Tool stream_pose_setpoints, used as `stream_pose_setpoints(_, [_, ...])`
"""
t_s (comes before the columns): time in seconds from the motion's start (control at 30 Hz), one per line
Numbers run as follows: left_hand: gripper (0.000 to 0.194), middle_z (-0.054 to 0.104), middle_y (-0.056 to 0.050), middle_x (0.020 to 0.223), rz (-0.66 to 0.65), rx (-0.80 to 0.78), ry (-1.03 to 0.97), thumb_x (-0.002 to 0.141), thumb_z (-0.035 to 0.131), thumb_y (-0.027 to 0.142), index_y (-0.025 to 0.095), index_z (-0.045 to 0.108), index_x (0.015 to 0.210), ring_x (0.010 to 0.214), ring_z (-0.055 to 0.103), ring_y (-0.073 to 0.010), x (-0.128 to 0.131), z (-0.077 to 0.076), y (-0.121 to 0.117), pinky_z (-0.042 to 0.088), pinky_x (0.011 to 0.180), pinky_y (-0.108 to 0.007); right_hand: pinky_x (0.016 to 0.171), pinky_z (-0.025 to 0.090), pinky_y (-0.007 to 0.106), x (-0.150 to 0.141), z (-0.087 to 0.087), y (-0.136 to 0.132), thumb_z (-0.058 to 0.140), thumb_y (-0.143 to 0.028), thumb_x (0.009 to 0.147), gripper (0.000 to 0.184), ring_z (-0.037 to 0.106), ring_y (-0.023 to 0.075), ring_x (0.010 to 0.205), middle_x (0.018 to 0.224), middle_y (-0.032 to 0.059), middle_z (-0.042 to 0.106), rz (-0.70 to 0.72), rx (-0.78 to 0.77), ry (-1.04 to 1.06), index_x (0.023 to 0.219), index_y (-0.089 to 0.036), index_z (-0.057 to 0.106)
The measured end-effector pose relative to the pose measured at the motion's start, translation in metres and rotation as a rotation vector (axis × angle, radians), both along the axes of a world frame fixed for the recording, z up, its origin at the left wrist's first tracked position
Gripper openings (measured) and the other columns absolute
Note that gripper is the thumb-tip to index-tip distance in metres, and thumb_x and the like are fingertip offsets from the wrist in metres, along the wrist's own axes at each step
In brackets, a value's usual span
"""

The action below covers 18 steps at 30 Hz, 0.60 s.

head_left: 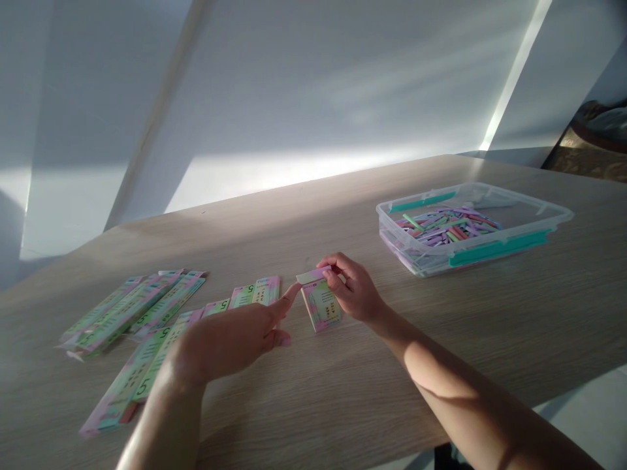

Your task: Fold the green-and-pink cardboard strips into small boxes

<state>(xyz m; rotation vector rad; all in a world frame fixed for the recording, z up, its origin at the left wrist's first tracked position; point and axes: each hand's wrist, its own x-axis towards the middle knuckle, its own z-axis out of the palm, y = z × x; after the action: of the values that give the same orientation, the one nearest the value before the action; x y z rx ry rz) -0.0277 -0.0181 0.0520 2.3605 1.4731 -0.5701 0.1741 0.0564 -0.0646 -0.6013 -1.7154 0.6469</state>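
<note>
A small pink-and-green printed packet [323, 305] rests on the table in front of me, its pale top flap [313, 276] folded across the upper end. My right hand [353, 287] pinches the right end of that flap between thumb and fingers. From the other side, my left hand [240, 336] reaches in with its index finger stretched to the flap's left corner. Its thumb is held apart, and no object shows in it. Beneath and beyond the left hand lie several similar printed packets [243, 296], partly covered by the hand and wrist.
Several long printed packets in clear wrap [142, 307] lie at the left. A clear plastic box [416, 264] with teal clips stands at the right, holding many small coloured sticks [450, 225]. A white wall [313, 91] runs along the table's [304, 215] far edge.
</note>
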Motion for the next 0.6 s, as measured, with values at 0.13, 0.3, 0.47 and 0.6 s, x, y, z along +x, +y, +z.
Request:
stream_pose_setpoints(0.13, [0.073, 0.071, -0.011, 0.091, -0.004, -0.008, 0.034, 0.1, 0.035, 0.031, 0.007, 0.001, 0.159, 0.069, 0.059, -0.0206, 0.0, 0.004, -0.003, 0.046, 0.068, -0.03, 0.065, 0.043, 0.025, 0.0, 0.001, -0.001, 0.05, -0.019, 0.092, 0.011, 0.056, 0.0127, 0.071, 0.082, 0.0005, 0.062, 0.026, -0.037, 0.004, 0.097, -0.019, 0.06])
stream_pose_setpoints(0.3, [0.07, 0.072, -0.008, 0.09, 0.015, 0.021, -0.04, 0.097, 0.035, 0.026, 0.011, 0.007, 0.16, 0.073, 0.061, -0.0201, -0.002, 0.006, -0.005, 0.046, 0.07, -0.027, 0.059, 0.041, 0.024, 0.0, 0.003, -0.003, 0.047, -0.016, 0.091, 0.014, 0.052, 0.0121, 0.066, 0.081, 0.0009, 0.061, 0.063, -0.084, 0.024, 0.095, -0.019, 0.06])
stream_pose_setpoints(0.47, [0.067, 0.072, -0.01, 0.09, -0.006, 0.002, 0.051, 0.099, 0.034, 0.029, 0.008, 0.011, 0.159, 0.072, 0.062, -0.0213, 0.002, 0.002, -0.002, 0.046, 0.067, -0.029, 0.062, 0.043, 0.024, 0.001, 0.005, -0.007, 0.05, -0.015, 0.09, 0.013, 0.055, 0.0123, 0.07, 0.086, 0.002, 0.063, 0.02, -0.066, -0.021, 0.098, -0.019, 0.059])
stream_pose_setpoints(0.6, [0.065, 0.072, -0.012, 0.1, 0.009, -0.013, 0.086, 0.101, 0.034, 0.027, 0.007, 0.014, 0.159, 0.076, 0.063, -0.02, 0.01, 0.004, -0.002, 0.047, 0.072, -0.028, 0.064, 0.046, 0.025, 0.004, 0.008, -0.011, 0.052, -0.016, 0.09, 0.011, 0.058, 0.0137, 0.074, 0.091, 0.0038, 0.065, 0.023, -0.055, -0.082, 0.098, -0.02, 0.058])
